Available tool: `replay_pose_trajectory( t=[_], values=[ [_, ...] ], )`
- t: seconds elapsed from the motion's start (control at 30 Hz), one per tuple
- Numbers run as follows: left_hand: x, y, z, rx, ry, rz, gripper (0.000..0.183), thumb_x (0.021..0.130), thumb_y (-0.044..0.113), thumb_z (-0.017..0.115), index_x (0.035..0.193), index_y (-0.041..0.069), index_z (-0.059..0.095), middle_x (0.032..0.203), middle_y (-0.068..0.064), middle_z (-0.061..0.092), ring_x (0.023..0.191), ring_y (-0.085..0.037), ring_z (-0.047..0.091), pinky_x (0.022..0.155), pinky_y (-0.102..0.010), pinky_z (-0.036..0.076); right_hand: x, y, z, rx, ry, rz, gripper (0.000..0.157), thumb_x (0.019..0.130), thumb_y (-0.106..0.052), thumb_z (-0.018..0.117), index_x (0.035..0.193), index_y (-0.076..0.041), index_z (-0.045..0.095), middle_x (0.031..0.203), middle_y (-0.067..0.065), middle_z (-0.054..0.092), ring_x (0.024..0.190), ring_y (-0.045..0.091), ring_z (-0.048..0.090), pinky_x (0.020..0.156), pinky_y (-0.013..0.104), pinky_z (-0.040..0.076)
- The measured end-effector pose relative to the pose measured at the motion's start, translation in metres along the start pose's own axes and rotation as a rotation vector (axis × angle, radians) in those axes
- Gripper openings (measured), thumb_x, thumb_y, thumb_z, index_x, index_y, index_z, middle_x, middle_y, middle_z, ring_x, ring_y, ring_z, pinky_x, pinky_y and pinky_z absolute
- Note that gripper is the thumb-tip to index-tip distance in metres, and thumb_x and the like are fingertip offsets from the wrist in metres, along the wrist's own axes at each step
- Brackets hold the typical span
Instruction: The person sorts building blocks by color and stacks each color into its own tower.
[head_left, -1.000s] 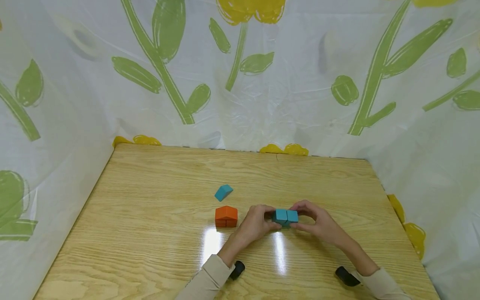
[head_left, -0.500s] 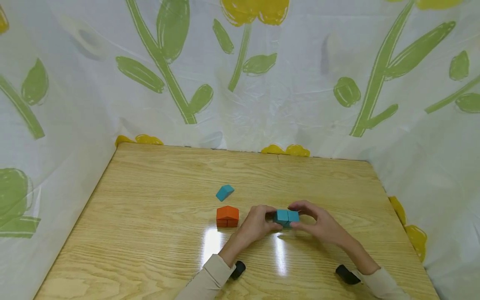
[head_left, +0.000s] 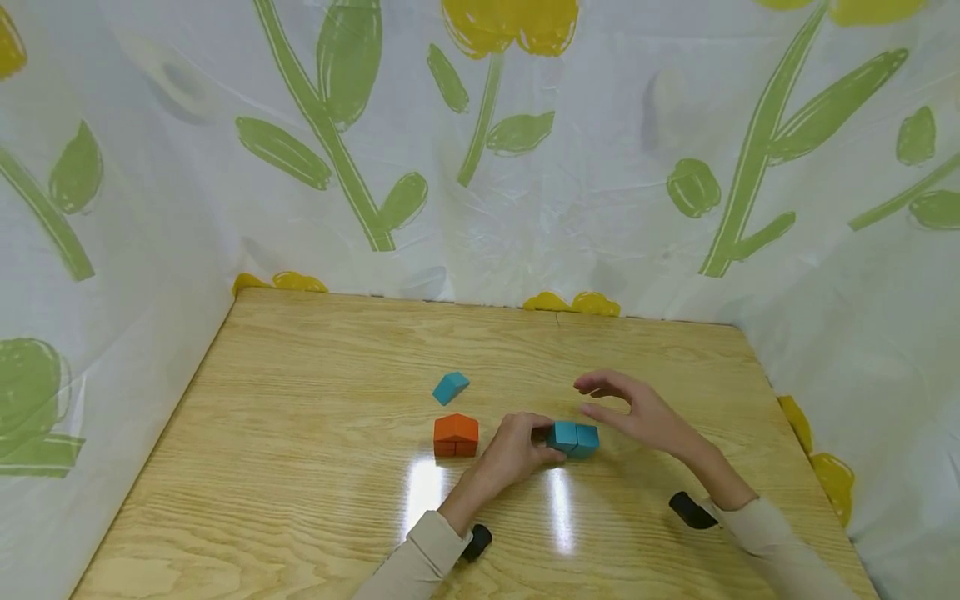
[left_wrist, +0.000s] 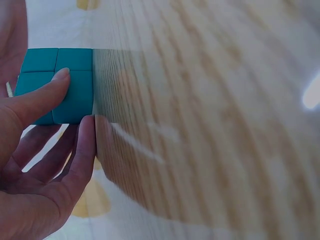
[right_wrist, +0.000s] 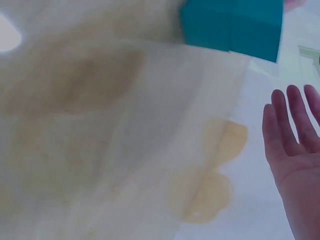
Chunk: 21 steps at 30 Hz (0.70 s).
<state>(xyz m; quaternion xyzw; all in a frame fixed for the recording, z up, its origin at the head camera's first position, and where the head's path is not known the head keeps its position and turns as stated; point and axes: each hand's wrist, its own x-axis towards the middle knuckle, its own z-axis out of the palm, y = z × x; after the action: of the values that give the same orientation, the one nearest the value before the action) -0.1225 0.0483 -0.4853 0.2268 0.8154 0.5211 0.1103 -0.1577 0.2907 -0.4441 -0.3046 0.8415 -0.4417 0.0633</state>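
Note:
Teal-blue toy blocks (head_left: 573, 437) stand pressed together in a small stack on the wooden table, right of centre in the head view. My left hand (head_left: 516, 447) holds them from the left side. In the left wrist view, its thumb lies across the front of the stacked blocks (left_wrist: 75, 95), with the fingers behind and beside them. My right hand (head_left: 645, 412) hovers apart from the stack, up and to its right, holding nothing. Its fingers look fairly straight in the right wrist view, well clear of the blue blocks (right_wrist: 232, 25).
An orange block stack with a peaked roof piece (head_left: 456, 435) stands left of my left hand. Behind it a loose blue block (head_left: 451, 387) lies on the table (head_left: 322, 400). White curtains with a flower print (head_left: 585, 192) enclose the back and sides.
My right hand has let go of the blue blocks and lifted up and away from them. The left hand keeps its hold. The head view has shifted slightly.

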Motion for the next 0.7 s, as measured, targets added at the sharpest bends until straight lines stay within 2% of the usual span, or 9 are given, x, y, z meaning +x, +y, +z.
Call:
replay_pose_trajectory(
  t=[0.2,0.4,0.6,0.7],
  values=[
    [0.0,-0.002,0.001,-0.002,0.004,-0.012,0.024,0.084,0.007,0.085,0.108,0.003,0.078,0.103,-0.004,0.076,0.095,-0.009,0.068,0.088,-0.026,0.056,0.02,-0.007,-0.009,-0.041,-0.016,0.016,0.031,0.098,-0.013,0.072,0.129,-0.014,0.065,0.125,-0.002,0.067,0.118,0.033,0.062,0.102,0.04,0.052],
    [0.0,-0.001,0.001,-0.01,0.008,-0.011,0.022,0.084,0.005,0.086,0.104,0.003,0.079,0.099,-0.003,0.076,0.092,-0.01,0.067,0.086,-0.026,0.056,0.042,-0.009,-0.013,-0.066,-0.044,-0.037,0.032,0.097,-0.012,0.073,0.129,-0.012,0.065,0.124,0.0,0.067,0.117,0.031,0.063,0.101,0.046,0.052],
    [-0.001,0.0,0.001,-0.014,0.005,-0.001,0.022,0.084,0.005,0.085,0.104,0.003,0.079,0.1,-0.003,0.076,0.094,-0.013,0.068,0.086,-0.026,0.056,0.065,-0.013,-0.013,-0.092,-0.086,-0.079,0.035,0.095,-0.011,0.076,0.129,-0.01,0.066,0.124,0.002,0.068,0.116,0.021,0.064,0.101,0.044,0.053],
    [-0.001,-0.001,0.001,-0.015,0.011,0.0,0.023,0.084,0.004,0.086,0.106,0.003,0.079,0.101,-0.002,0.076,0.095,-0.012,0.068,0.087,-0.025,0.056,0.076,-0.016,-0.012,-0.113,-0.123,-0.081,0.036,0.096,-0.015,0.076,0.13,-0.008,0.065,0.126,0.003,0.068,0.117,0.023,0.063,0.101,0.044,0.052]
  ],
)
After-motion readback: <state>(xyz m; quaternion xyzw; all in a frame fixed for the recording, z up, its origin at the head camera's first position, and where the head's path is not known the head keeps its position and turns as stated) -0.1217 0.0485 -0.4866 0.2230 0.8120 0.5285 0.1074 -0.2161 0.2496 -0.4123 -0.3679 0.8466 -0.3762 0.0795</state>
